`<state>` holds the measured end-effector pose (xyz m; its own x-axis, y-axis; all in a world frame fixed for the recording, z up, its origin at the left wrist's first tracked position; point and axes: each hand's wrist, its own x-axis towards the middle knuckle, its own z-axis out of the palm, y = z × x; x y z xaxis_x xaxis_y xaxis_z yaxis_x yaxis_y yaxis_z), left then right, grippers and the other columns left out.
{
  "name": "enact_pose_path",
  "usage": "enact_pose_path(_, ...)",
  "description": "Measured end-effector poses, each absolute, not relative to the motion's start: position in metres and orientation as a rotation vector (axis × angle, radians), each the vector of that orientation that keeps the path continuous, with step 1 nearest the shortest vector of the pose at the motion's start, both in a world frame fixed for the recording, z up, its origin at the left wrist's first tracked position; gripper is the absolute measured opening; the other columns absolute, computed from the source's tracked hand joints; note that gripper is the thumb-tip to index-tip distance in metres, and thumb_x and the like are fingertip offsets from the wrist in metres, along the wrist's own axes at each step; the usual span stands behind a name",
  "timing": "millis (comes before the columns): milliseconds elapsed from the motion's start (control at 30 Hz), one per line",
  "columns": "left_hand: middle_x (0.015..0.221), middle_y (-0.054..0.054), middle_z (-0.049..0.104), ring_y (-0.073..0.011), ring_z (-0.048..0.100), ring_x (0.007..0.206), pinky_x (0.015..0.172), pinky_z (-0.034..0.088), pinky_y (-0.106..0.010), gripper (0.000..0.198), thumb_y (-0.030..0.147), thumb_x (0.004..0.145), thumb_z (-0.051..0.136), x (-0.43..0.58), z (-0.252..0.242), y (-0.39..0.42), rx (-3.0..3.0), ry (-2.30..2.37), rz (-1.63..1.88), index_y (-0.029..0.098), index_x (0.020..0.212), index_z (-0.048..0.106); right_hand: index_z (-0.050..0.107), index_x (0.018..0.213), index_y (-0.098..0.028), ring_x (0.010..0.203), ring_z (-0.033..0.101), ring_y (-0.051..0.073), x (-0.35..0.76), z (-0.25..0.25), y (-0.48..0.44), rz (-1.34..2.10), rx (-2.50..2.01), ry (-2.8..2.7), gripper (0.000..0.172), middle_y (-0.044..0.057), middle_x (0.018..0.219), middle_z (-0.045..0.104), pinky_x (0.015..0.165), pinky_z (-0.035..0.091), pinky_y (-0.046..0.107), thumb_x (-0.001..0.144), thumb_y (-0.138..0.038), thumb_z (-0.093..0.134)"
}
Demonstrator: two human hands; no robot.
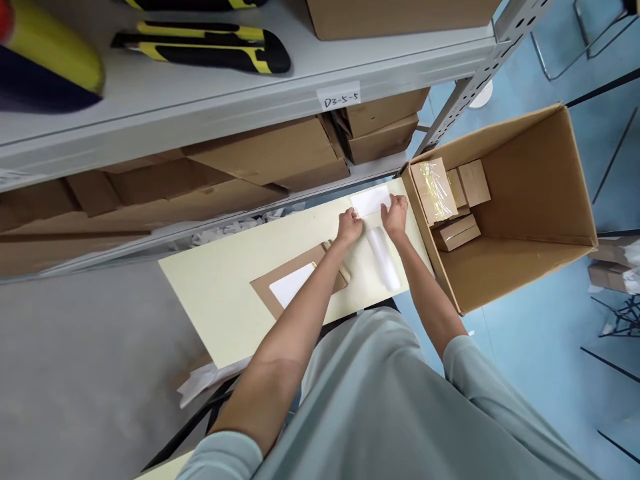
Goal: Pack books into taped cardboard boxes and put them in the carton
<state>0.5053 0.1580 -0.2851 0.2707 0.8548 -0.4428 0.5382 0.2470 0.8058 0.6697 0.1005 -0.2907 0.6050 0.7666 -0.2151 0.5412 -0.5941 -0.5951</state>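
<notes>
A small white sheet (pixel 371 201) lies near the back right end of the cream tabletop (pixel 230 287). The fingers of my left hand (pixel 350 227) are pinched at its left corner. At the sheet's right end, my right hand (pixel 395 216) has its thumb and fingers closed on the edge. A white roll (pixel 383 259), wrapped or glossy, rests just below the sheet, between my forearms. Left of it lies a flat brown cardboard piece (pixel 265 288) with a white label (pixel 291 285) on it, partly covered by my left forearm.
A large open carton (pixel 530 200) holding several small boxes (pixel 434 190) stands against the table's right end. Beyond the back edge runs a metal shelf (pixel 400 67) with cutters (pixel 210 50) on top and brown cartons (pixel 270 150) below.
</notes>
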Motion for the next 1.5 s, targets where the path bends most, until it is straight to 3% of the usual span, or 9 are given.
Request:
enact_pose_path(200,0.114,-0.010,0.060,-0.0314,0.065,0.128,0.119,0.056,-0.049,0.043,0.005,0.076,0.067,0.516,-0.297,0.151,1.341,1.496,0.364,0.022,0.114,0.073,0.060,0.158,-0.014,0.141,0.056,0.034,0.659,-0.283,0.099,0.661,-2.389,-0.989,0.051,0.024,0.149,0.056,0.130,0.044,0.055,0.108,-0.019,0.053)
enact_pose_path(333,0.132,-0.014,0.064,-0.0274,0.071,0.117,0.116,0.058,-0.046,0.046,0.010,0.085,0.068,0.520,-0.291,0.145,1.261,1.567,0.419,0.018,0.130,0.071,0.057,0.160,-0.010,0.143,0.054,0.034,0.657,-0.278,0.098,0.668,-2.412,-1.015,0.051,0.025,0.153,0.054,0.132,0.042,0.052,0.110,-0.019,0.052)
enact_pose_path(533,0.110,-0.009,0.080,-0.0258,0.077,0.103,0.108,0.060,-0.044,0.013,0.034,0.096,0.076,0.523,-0.278,0.156,1.221,1.679,0.489,0.022,0.100,0.074,0.060,0.157,-0.013,0.143,0.054,0.035,0.662,-0.282,0.098,0.666,-2.385,-0.970,0.050,0.024,0.150,0.055,0.131,0.042,0.055,0.108,-0.019,0.057)
enact_pose_path(700,0.091,-0.006,0.081,-0.0282,0.079,0.098,0.103,0.061,-0.045,0.009,0.031,0.093,0.079,0.521,-0.269,0.163,1.251,1.650,0.427,0.023,0.090,0.077,0.058,0.160,-0.016,0.148,0.055,0.036,0.666,-0.275,0.100,0.693,-2.401,-1.026,0.052,0.024,0.154,0.056,0.133,0.042,0.057,0.108,-0.023,0.061)
enact_pose_path(833,0.112,-0.010,0.082,-0.0272,0.080,0.105,0.107,0.063,-0.045,0.014,0.024,0.097,0.069,0.525,-0.257,0.156,1.387,1.471,0.470,0.020,0.107,0.079,0.064,0.153,-0.018,0.149,0.058,0.034,0.654,-0.260,0.112,0.675,-2.261,-1.118,0.047,0.022,0.157,0.059,0.130,0.047,0.053,0.115,-0.044,0.056)
enact_pose_path(967,0.146,-0.009,0.072,-0.0307,0.070,0.140,0.124,0.056,-0.046,0.041,0.013,0.085,0.077,0.526,-0.240,0.145,1.605,1.182,0.536,0.025,0.124,0.079,0.070,0.141,-0.022,0.124,0.074,0.030,0.646,-0.247,0.123,0.761,-2.116,-1.035,0.058,0.016,0.139,0.073,0.111,0.062,0.048,0.114,-0.069,0.049)
enact_pose_path(1233,0.173,-0.010,0.055,-0.0355,0.042,0.168,0.144,0.028,-0.054,0.060,0.011,0.084,0.078,0.538,-0.253,0.166,1.753,0.980,0.363,0.026,0.143,0.075,0.072,0.126,-0.019,0.104,0.077,0.034,0.707,-0.228,0.095,0.501,-2.305,-0.839,0.062,0.015,0.106,0.078,0.103,0.062,0.053,0.117,-0.069,0.037)
enact_pose_path(1333,0.178,-0.017,0.048,-0.0417,0.033,0.172,0.143,0.023,-0.062,0.067,0.010,0.081,0.080,0.555,-0.267,0.180,1.860,0.904,0.233,0.018,0.147,0.070,0.069,0.130,-0.019,0.094,0.077,0.031,0.726,-0.227,0.085,0.518,-2.330,-0.822,0.064,0.012,0.097,0.077,0.096,0.062,0.049,0.117,-0.069,0.033)
enact_pose_path(1500,0.183,-0.019,0.041,-0.0472,0.030,0.172,0.138,0.025,-0.072,0.067,0.011,0.088,0.066,0.571,-0.281,0.190,2.037,0.864,0.038,0.014,0.154,0.065,0.070,0.130,-0.020,0.102,0.077,0.033,0.737,-0.241,0.078,0.581,-2.356,-0.883,0.065,0.014,0.102,0.076,0.091,0.062,0.047,0.119,-0.068,0.028)
